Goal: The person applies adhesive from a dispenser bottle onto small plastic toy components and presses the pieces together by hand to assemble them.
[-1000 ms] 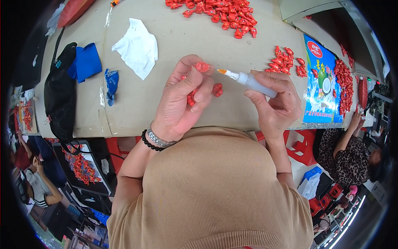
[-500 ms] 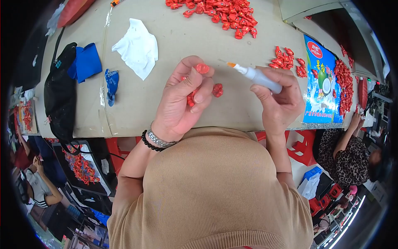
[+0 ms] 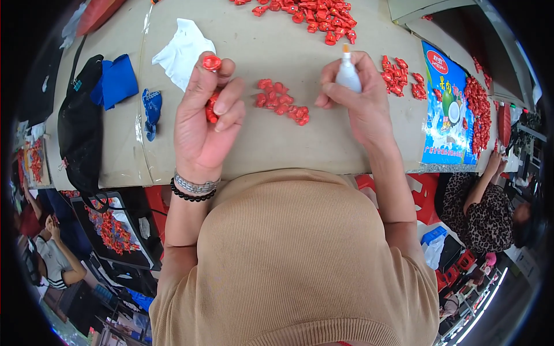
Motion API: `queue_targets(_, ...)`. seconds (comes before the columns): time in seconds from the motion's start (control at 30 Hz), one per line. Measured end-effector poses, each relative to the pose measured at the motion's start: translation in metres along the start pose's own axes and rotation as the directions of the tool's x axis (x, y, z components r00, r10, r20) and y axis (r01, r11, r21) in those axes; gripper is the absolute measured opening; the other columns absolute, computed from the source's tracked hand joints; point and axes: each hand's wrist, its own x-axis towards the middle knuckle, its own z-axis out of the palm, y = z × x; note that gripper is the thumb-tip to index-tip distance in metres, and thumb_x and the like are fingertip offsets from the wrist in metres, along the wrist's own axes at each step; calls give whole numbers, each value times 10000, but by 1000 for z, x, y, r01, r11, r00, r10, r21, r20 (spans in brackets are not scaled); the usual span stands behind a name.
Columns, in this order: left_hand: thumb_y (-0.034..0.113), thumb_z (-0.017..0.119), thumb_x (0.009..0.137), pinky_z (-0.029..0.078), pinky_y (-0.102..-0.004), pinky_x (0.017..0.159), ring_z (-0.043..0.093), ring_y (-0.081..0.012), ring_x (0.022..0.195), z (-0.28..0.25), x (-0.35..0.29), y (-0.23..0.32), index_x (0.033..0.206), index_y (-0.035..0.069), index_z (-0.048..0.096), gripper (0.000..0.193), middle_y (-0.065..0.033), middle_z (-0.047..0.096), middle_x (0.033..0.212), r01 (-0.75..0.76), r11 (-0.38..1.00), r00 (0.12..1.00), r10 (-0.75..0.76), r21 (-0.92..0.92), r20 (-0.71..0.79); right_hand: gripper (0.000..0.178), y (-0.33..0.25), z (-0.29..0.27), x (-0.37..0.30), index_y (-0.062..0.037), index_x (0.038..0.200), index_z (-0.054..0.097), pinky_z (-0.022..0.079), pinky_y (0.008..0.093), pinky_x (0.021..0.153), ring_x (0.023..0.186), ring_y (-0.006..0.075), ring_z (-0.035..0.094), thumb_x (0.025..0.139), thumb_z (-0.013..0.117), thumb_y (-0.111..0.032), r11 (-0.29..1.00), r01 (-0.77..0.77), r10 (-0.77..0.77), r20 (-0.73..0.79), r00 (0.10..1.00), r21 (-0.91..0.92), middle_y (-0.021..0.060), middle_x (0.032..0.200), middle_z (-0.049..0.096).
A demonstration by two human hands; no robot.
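My left hand is raised over the table, pinching a small red plastic piece between thumb and forefinger. Another red piece is tucked against the palm under the curled fingers. In my right hand is a white squeeze bottle with an orange-based thin nozzle, held upright, its tip away from the red pieces. Between the two hands a short row of small red pieces lies on the table; neither hand touches it.
A large heap of red pieces lies at the far side. Smaller groups sit on the right beside a blue printed sheet. Leftward are a white cloth, blue cloth and black bag. A co-worker in leopard print sits at right.
My left hand has moved left with the red piece, uncovering the row on the table. My right hand has drawn the bottle slightly left and up, turning it from sideways to upright.
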Motion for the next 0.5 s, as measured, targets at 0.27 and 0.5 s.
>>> queue_targets(0.27, 140, 487, 976, 324, -188, 417, 415, -105, 605, -4, -6, 12, 1081, 47, 569, 163, -115, 628, 1033, -38, 997, 999, 38, -66, 5, 209, 12, 18, 27, 2, 937, 611, 467, 287, 613, 649, 154, 598, 746, 697, 11, 566, 474, -332, 340, 880, -674, 33, 821, 594)
queue_targets(0.5, 152, 476, 982, 328, -190, 419, 416, -106, 604, -5, -7, 15, 1083, 46, 566, 172, -117, 623, 1034, -38, 996, 999, 40, -86, 17, 145, 7, 33, 26, -31, 867, 681, 462, 379, 628, 697, 269, 600, 741, 706, -98, 413, 380, -200, 324, 924, -828, 76, 821, 603)
